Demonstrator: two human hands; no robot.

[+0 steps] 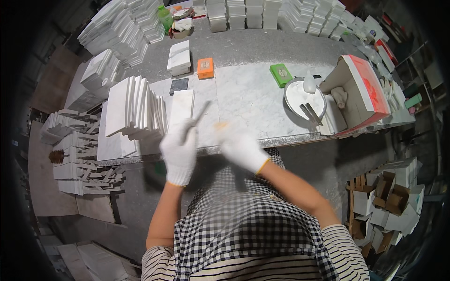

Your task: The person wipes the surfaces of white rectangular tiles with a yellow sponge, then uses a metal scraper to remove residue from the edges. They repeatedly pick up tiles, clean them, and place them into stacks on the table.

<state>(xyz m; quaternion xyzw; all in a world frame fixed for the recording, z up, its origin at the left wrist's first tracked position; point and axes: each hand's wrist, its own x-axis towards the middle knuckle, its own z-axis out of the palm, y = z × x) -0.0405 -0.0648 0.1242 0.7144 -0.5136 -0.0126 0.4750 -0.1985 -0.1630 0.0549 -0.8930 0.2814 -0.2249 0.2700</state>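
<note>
My left hand (179, 154), in a white knit glove, is closed around a thin grey strip-like tool (203, 113) that slants up over the marble table. My right hand (242, 149), also gloved, is smeared by motion at the table's front edge. Its fingers look curled, and a small yellow-orange bit (221, 125) shows beside them. Just past my left hand a white marble tile (183, 106) lies flat. Left of it a row of white tiles (133, 107) stands leaning together. A metal bowl of white paste (295, 96) holds flat blades and a pale scoop, off to the right.
An orange box (205, 68), a green box (281, 75) and a small tile stack (179, 57) sit farther back. At right stands an open cardboard box (358, 89). Tall tile stacks (246, 14) line the far side. Cartons (386, 199) fill the floor at lower right.
</note>
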